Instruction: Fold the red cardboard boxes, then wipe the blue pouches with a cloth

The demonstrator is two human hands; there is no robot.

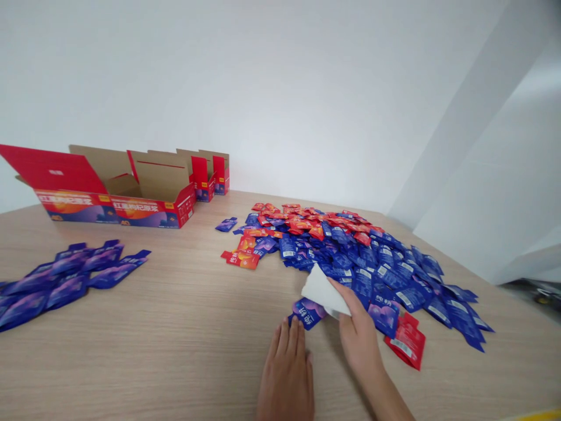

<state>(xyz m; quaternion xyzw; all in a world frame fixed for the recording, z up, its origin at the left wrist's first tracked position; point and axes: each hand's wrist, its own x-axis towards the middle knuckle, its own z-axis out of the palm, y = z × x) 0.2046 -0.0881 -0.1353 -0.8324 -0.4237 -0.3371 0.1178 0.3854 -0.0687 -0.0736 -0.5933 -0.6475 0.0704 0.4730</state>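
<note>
My left hand [287, 362] lies flat on the wooden table, palm down, its fingertips at the lower edge of a blue pouch [308, 313]. To its right, my right hand [357, 324] grips a white cloth or tissue [323, 291], which overlaps the upper right part of that pouch. Just beyond the cloth spreads a large pile of blue pouches [363, 280], with red and orange pouches [302, 222] mostly along its far side. A red pouch [407, 342] rests at the pile's near edge, right of my right hand.
Open red cardboard boxes [144, 213] stand at the back left of the table [184, 327]. Several blue pouches [65, 280] lie in overlapping rows at the left. A small blue pouch [227, 224] sits apart near the boxes. A wall rises behind the table.
</note>
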